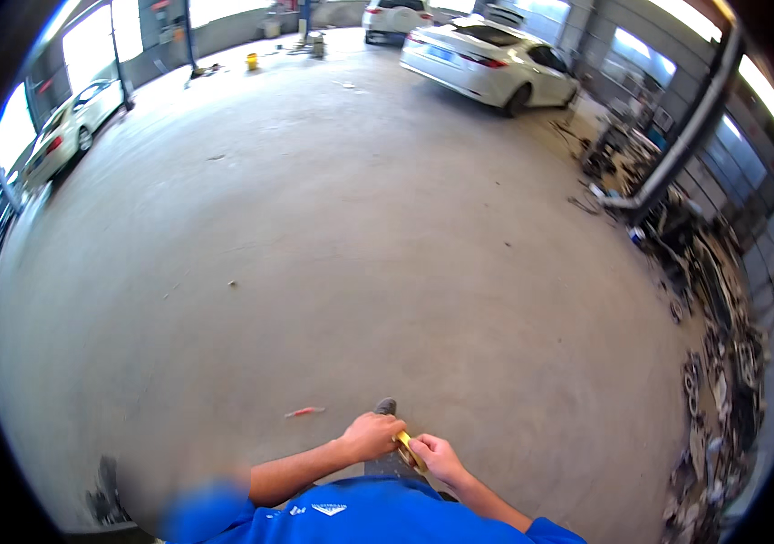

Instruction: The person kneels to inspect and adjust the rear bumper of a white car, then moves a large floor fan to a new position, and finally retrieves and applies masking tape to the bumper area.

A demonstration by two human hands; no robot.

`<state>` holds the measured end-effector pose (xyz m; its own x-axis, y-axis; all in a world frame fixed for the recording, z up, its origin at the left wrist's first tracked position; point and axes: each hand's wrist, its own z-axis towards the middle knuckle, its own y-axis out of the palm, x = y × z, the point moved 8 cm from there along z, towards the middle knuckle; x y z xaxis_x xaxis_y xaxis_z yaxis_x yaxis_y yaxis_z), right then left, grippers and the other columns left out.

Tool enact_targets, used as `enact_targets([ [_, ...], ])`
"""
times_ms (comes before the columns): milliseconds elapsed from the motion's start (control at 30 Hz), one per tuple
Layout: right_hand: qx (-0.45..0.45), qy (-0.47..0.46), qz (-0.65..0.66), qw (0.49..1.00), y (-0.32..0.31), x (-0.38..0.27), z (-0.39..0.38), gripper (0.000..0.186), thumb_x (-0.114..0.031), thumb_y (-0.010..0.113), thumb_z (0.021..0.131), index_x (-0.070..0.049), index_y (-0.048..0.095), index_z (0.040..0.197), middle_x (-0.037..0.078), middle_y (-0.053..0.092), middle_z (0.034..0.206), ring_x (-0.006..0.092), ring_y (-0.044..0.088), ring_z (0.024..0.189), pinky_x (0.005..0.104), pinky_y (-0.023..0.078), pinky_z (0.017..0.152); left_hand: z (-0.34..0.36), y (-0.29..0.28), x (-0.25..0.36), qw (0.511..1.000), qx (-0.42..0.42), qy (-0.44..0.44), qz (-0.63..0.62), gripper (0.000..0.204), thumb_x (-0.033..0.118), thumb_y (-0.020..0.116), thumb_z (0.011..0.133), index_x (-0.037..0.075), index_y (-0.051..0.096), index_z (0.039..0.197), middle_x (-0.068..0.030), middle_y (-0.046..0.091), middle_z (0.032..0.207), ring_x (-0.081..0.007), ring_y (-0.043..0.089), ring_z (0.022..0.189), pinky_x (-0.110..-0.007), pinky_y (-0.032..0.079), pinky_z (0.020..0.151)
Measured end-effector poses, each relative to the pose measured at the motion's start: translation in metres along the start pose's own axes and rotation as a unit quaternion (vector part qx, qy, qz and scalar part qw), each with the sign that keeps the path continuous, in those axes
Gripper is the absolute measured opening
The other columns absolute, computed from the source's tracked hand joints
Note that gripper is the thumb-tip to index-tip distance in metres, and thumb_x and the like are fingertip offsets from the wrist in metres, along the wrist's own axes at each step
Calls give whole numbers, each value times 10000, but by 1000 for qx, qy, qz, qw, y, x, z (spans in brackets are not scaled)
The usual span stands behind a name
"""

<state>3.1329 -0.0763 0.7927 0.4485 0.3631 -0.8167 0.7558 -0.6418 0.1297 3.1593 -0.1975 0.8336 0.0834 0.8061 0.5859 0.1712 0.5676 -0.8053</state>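
Observation:
In front of my blue shirt, both hands meet at a small yellow, band-like object [406,445], possibly a roll of tape; its exact kind is hard to make out. My left hand [374,436] is closed with its fingers at the object's upper left end. From the right, my right hand [439,459] pinches it between thumb and fingers. The hands cover part of it. Below them show my trouser leg and one dark shoe [386,406].
A thin red stick-like thing [304,412] lies on the concrete floor [360,254] left of my shoe. Piled car parts [718,363] line the right wall beside a slanting metal post [691,127]. White cars stand far right [487,59] and far left [74,122].

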Motion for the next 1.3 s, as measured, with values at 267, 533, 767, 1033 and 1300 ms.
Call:
enact_targets([
  [267,-72,-66,11,995,-76,-187,190,269,-288,506,928,-33,578,970,25,603,794,99,551,717,256,446,677,181,-123,-138,959,122,-217,-134,184,188,578,796,98,590,956,-150,646,825,-359,615,759,-427,496,638],
  [533,-171,-93,-31,980,-174,-347,392,264,-265,508,936,-15,568,995,41,615,819,104,562,795,262,445,749,381,-159,-303,837,119,-277,-456,167,88,581,803,-11,593,937,-69,643,722,-101,608,679,-264,499,628],
  [767,8,-112,49,992,-334,-458,507,240,-241,531,923,-15,569,995,50,624,877,104,557,820,257,435,777,628,-323,-296,935,304,-101,-149,293,77,668,662,30,639,950,-125,660,886,-282,633,803,-351,497,733],
  [1033,158,-104,310,932,-556,-534,604,226,-260,541,918,-36,565,936,19,606,827,84,565,741,236,447,682,930,-377,-219,926,164,334,-69,255,42,689,639,67,631,885,-70,636,912,-256,612,834,-337,500,727],
  [1300,108,-143,235,955,-746,-705,768,237,-220,573,895,-15,552,1012,63,635,873,116,590,781,252,461,707,1197,-435,-342,957,220,4,-188,199,1,662,709,22,620,903,-106,647,822,-186,643,741,-296,517,661],
])
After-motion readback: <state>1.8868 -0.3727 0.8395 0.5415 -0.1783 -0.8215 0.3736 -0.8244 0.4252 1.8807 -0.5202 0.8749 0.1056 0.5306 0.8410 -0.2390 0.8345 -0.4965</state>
